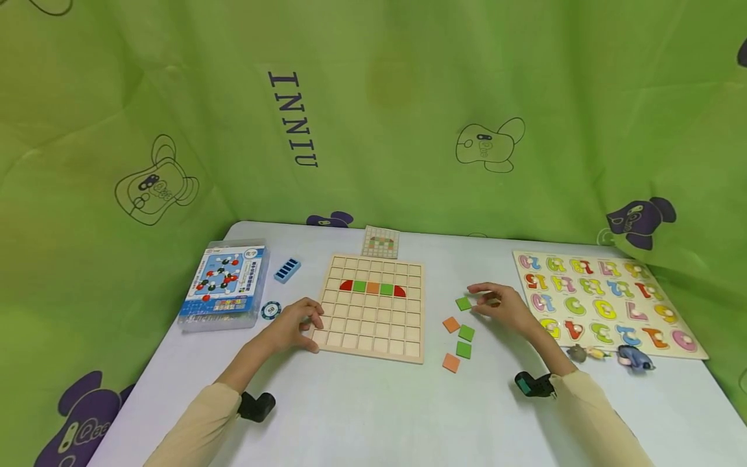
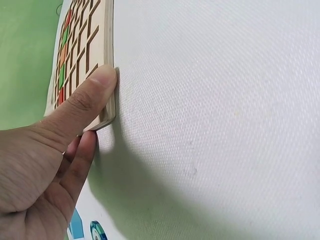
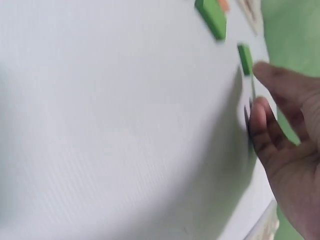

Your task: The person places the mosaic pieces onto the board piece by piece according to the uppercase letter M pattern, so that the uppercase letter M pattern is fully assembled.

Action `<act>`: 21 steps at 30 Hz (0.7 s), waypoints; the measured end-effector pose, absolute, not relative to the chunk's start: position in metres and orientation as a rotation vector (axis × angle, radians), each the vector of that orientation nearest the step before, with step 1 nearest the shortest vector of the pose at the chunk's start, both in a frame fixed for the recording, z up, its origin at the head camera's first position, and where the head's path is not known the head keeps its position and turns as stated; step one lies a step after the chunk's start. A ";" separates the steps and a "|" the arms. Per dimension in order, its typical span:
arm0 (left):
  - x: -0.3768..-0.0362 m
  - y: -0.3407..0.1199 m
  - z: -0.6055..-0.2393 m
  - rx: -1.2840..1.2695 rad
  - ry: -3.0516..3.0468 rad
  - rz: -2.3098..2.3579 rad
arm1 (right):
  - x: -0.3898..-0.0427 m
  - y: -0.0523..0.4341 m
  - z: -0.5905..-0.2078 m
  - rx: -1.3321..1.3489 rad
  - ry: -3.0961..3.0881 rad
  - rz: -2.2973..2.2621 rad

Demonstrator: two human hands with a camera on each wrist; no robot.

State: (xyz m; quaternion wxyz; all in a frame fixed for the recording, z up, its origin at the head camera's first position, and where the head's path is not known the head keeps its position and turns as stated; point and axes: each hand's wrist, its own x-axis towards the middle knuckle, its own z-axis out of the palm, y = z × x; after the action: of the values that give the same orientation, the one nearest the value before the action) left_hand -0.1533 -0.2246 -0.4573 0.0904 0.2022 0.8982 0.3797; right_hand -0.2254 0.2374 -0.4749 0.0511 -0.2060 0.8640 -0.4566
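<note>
My left hand [image 1: 290,326] grips the near left corner of a wooden grid board [image 1: 373,316]; in the left wrist view the thumb presses its edge and the fingers lie along the side. Across an upper row of the board run a red rounded piece [image 1: 347,285], a green tile, an orange tile [image 1: 372,288], a green tile and another red rounded piece [image 1: 399,291]. Right of the board, my right hand [image 1: 503,309] hovers at a loose green tile [image 1: 463,303], thumb and fingers apart. In the right wrist view that tile [image 3: 245,59] lies just beyond the thumb tip.
More green tiles [image 1: 466,333] and orange tiles [image 1: 451,362] lie nearby. A pattern card [image 1: 381,242] sits behind the board. Leftward are a boxed kit [image 1: 223,285], a blue block [image 1: 287,270] and a poker chip [image 1: 271,311]. Rightward are a number puzzle [image 1: 607,305] and small figures [image 1: 635,358].
</note>
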 end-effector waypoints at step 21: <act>-0.152 -0.224 -0.458 0.557 2.648 1.153 | -0.217 0.235 -0.478 -0.511 2.550 -1.614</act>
State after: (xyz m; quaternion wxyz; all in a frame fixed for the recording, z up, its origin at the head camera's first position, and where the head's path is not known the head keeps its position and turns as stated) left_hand -0.1518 -0.2243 -0.4576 0.1002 0.1885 0.8957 0.3900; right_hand -0.2170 0.2349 -0.4784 0.0404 -0.1669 0.8324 -0.5270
